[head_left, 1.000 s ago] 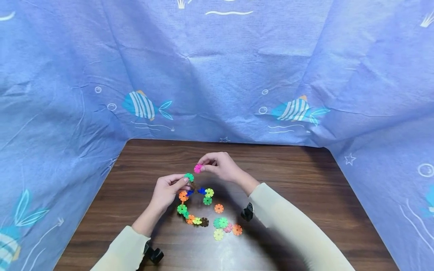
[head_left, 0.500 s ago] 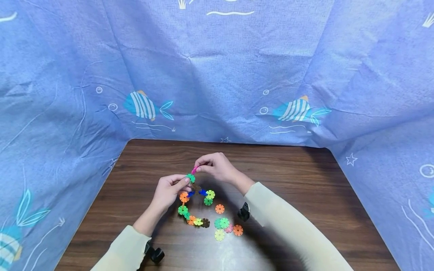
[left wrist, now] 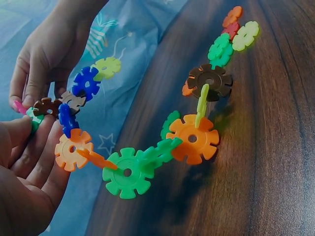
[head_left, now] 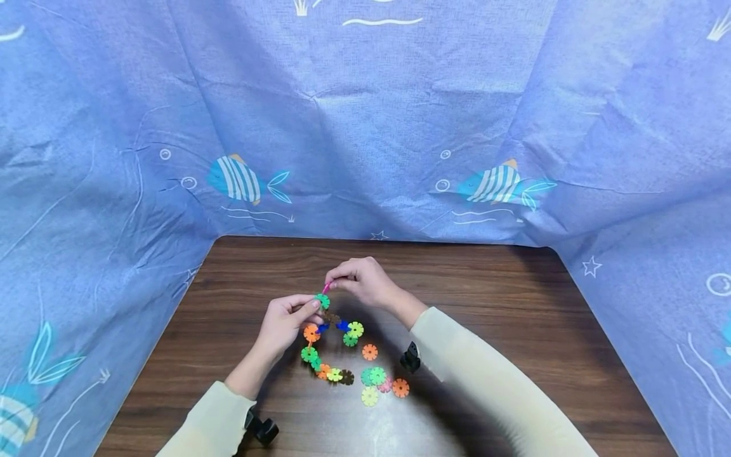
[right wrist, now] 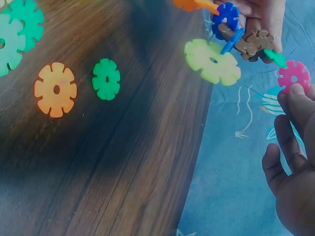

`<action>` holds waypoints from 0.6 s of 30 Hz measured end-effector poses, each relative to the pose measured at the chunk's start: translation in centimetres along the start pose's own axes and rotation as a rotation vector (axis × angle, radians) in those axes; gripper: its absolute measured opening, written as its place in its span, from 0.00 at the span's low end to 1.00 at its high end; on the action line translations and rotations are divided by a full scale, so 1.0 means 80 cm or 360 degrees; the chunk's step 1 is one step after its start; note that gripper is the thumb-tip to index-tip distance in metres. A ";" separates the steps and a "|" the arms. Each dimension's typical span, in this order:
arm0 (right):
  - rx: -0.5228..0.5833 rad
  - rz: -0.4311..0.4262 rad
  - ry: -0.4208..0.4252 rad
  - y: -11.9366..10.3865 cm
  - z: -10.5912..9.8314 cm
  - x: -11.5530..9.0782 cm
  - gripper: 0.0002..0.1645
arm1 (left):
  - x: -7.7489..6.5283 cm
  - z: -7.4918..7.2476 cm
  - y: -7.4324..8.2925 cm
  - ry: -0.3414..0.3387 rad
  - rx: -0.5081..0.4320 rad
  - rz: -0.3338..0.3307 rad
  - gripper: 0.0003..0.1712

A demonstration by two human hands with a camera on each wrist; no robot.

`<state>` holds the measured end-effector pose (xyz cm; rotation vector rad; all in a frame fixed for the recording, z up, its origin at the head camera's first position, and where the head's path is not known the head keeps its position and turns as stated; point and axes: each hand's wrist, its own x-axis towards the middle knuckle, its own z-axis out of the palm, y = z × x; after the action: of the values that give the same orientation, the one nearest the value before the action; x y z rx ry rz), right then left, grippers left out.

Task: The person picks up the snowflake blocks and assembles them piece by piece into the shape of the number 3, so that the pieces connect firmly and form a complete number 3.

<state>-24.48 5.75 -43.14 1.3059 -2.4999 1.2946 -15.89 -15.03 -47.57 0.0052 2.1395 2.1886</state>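
My left hand [head_left: 288, 320] pinches a green notched flower disc [head_left: 322, 301] between thumb and fingers. This disc is one end of a raised chain of interlocked plastic discs, with brown, blue [right wrist: 226, 17], yellow [right wrist: 212, 61], orange [left wrist: 193, 139] and green [left wrist: 127, 173] pieces. The longer strand curves down toward a dark brown disc [left wrist: 210, 82]. Thumb and forefinger of my right hand [head_left: 365, 279] pinch a pink disc [right wrist: 290, 73]. Turned edge-on in the head view, the pink disc meets the green disc's upper rim. Left fingers partly hide the chain's brown pieces.
Loose discs lie on the dark wooden table [head_left: 485, 330]: an orange one [head_left: 370, 351], a green one [head_left: 351, 340], and a cluster nearer the body with a yellow disc [head_left: 369, 397] and another orange disc [head_left: 401, 388]. A blue fish-print cloth [head_left: 365, 158] surrounds the table.
My right hand has shifted slightly left and turned the pink disc edge-on, bringing it from apart to the green disc's rim. My left hand stays nearly still, holding the chain.
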 end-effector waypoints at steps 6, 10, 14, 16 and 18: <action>-0.0184 -0.0150 -0.0067 -0.001 0.003 0.001 0.05 | -0.001 0.001 0.001 0.0044 -0.0001 -0.0005 0.14; -0.0260 -0.0224 -0.0075 -0.001 0.003 0.002 0.06 | 0.000 0.003 0.005 0.0089 -0.0022 -0.0043 0.14; -0.0299 -0.0233 -0.0098 0.001 0.001 0.001 0.07 | 0.001 0.005 0.006 0.0083 -0.0017 -0.0066 0.14; -0.0268 -0.0196 -0.0129 0.001 -0.001 -0.001 0.06 | 0.001 0.006 0.003 0.0062 -0.0017 -0.0081 0.14; -0.0180 -0.0110 -0.0177 0.002 -0.003 -0.004 0.07 | 0.000 0.007 -0.002 0.0037 -0.0030 -0.0096 0.14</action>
<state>-24.45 6.17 -43.25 1.4614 -2.5325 1.0783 -15.85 -14.50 -47.74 -0.0850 2.1019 2.1859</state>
